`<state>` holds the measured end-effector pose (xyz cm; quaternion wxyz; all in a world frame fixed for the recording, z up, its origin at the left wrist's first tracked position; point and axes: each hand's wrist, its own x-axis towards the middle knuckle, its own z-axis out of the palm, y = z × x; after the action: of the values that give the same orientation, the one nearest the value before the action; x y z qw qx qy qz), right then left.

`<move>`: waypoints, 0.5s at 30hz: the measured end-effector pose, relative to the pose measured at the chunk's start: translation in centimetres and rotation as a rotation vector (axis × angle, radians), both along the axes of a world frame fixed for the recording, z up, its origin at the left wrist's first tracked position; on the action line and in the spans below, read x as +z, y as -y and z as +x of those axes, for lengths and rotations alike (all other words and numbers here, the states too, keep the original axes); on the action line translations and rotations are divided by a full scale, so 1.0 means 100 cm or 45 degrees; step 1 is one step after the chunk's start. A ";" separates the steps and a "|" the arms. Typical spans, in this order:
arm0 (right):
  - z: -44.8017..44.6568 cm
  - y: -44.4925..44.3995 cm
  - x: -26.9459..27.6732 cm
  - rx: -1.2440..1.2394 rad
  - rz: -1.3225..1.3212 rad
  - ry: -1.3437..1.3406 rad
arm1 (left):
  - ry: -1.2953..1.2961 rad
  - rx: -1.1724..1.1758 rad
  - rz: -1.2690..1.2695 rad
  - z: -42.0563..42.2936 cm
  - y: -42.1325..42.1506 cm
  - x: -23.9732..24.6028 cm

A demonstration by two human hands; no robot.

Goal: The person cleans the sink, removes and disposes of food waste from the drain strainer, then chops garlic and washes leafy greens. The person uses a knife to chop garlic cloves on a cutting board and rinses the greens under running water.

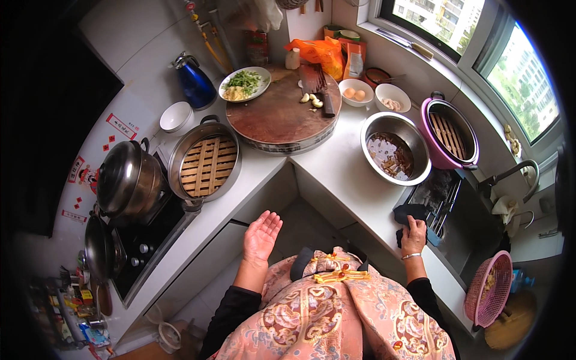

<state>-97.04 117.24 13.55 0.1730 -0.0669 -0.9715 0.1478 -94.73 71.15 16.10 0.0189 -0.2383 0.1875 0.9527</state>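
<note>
My left hand is raised in front of my body, palm up, with nothing in it. At the counter edge beside the sink, my right hand is closed on a dark cloth. A steel bowl of brownish pieces in liquid stands just beyond that hand. On the round wooden chopping board lie a cleaver, peeled garlic cloves and a white plate of chopped greens and minced garlic. Left of the board is a steel steamer with a wooden slatted rack.
A lidded pot and a wok occupy the stove at left. Bowls of eggs and pale meat stand behind the steel bowl. The sink, faucet and pink basket are at right.
</note>
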 end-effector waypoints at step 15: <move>-0.012 0.017 0.076 0.335 -0.387 -0.273 | -0.092 -0.075 -0.411 -0.024 -0.070 0.043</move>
<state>-98.28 115.53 21.11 0.2424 0.0510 -0.9144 0.3202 -97.16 78.12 20.44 0.0014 -0.1981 0.3456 0.9173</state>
